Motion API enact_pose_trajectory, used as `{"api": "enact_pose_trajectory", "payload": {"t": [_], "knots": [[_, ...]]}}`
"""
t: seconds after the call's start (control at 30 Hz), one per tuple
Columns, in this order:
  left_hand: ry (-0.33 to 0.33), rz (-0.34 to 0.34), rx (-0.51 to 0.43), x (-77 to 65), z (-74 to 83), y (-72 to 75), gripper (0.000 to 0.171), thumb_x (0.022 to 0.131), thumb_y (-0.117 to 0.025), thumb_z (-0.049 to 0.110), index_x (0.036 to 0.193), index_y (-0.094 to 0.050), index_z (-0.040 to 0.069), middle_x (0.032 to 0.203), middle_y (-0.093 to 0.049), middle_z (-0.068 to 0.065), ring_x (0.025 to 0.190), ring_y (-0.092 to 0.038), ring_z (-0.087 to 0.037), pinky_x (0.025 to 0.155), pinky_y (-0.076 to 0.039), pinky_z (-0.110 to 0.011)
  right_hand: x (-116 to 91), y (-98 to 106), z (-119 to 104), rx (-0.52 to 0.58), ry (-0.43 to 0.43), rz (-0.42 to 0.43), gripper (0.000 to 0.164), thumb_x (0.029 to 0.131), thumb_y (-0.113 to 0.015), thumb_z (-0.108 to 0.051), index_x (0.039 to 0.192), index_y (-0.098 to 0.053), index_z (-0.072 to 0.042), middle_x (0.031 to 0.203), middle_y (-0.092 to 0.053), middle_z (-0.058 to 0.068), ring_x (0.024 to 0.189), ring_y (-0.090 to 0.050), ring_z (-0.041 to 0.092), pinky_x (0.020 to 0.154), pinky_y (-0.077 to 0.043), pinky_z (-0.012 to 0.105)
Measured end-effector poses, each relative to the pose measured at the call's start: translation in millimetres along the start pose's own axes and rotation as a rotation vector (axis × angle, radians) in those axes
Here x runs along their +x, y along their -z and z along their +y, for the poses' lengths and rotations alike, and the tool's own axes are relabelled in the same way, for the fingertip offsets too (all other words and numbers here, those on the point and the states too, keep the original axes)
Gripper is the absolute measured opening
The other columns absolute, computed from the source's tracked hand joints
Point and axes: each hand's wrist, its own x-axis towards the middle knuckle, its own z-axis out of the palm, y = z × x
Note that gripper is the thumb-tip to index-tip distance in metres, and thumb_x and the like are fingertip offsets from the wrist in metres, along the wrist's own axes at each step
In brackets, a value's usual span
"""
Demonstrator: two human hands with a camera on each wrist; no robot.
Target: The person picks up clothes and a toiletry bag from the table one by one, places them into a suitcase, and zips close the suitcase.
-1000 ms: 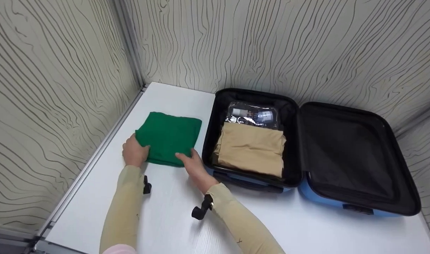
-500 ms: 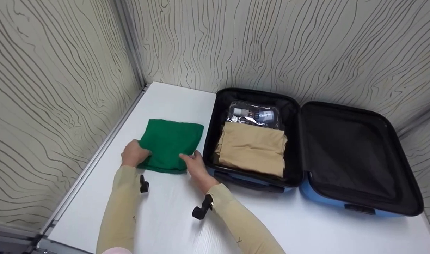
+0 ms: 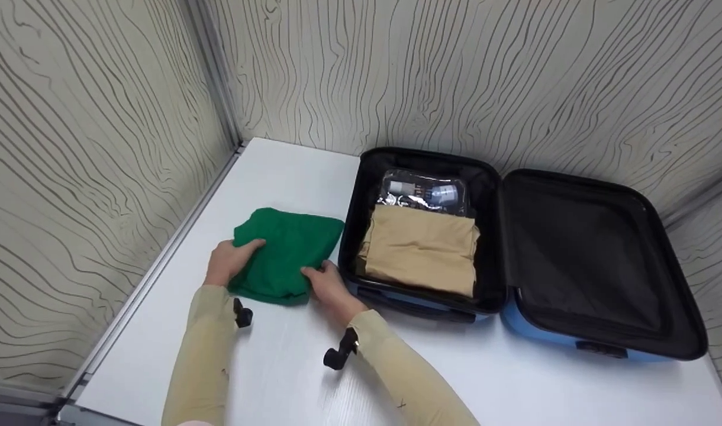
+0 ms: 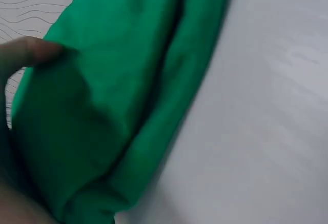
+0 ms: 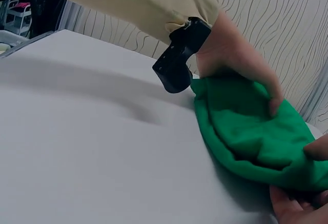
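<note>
My left hand (image 3: 232, 260) and right hand (image 3: 330, 287) each grip one side of the folded green cloth (image 3: 290, 248), thumbs on top, just left of the open suitcase (image 3: 492, 260). Inside the suitcase, folded tan fabric (image 3: 423, 248) lies before a clear pouch (image 3: 423, 192).

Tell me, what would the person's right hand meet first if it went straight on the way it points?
Most likely the folded green cloth, whose right edge the right hand pinches; past it, the line seems to cross the flat white tabletop, though depth is hard to judge.
</note>
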Motion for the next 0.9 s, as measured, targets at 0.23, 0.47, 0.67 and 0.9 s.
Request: {"api": "enact_pose_trajectory", "payload": {"t": [0.23, 0.47, 0.67, 0.9], "knots": [[-0.047, 0.059, 0.002, 3.3, 4.4, -2.5, 0.065, 0.101, -0.049, 0.056, 0.095, -0.062, -0.007, 0.096, -0.065, -0.022, 0.091, -0.060, -0.032, 0.088, -0.048, -0.049, 2.7, 0.7, 2.4, 0.028, 0.029, -0.022, 0.067, 0.103, -0.059, -0.022, 0.153, -0.029, 0.010, 0.151, -0.041, 0.025, 0.140, -0.040, 0.034, 0.113, -0.033, 0.042], [-0.060, 0.084, -0.009, 5.5, 14.4, 0.6, 0.056, 0.106, -0.040, 0.050, 0.080, -0.056, 0.004, 0.080, -0.059, -0.013, 0.081, -0.057, -0.028, 0.081, -0.047, -0.046, 4.9, 0.5, 4.8, 0.043, 0.043, -0.028, 0.062, 0.102, -0.054, -0.010, 0.155, -0.027, 0.009, 0.156, -0.035, 0.026, 0.145, -0.032, 0.037, 0.116, -0.029, 0.044], [-0.077, 0.114, -0.062, 4.5, 25.2, 4.3, 0.060, 0.107, -0.034, 0.055, 0.078, -0.054, 0.005, 0.079, -0.057, -0.012, 0.081, -0.056, -0.028, 0.079, -0.046, -0.045, 0.3, -2.1, 0.3, 0.055, 0.038, 0.022, 0.061, 0.103, -0.049, -0.006, 0.157, -0.023, 0.009, 0.161, -0.026, 0.026, 0.149, -0.023, 0.038, 0.118, -0.024, 0.045], [-0.123, 0.212, -0.135, 2.2, 28.0, 5.0, 0.061, 0.107, -0.030, 0.057, 0.069, -0.043, 0.011, 0.066, -0.044, -0.004, 0.066, -0.049, -0.023, 0.067, -0.041, -0.036, -6.6, -9.5, -13.1, 0.114, 0.145, 0.003, 0.055, 0.102, -0.049, 0.000, 0.154, -0.032, 0.008, 0.155, -0.039, 0.025, 0.143, -0.037, 0.036, 0.114, -0.033, 0.043]]}}
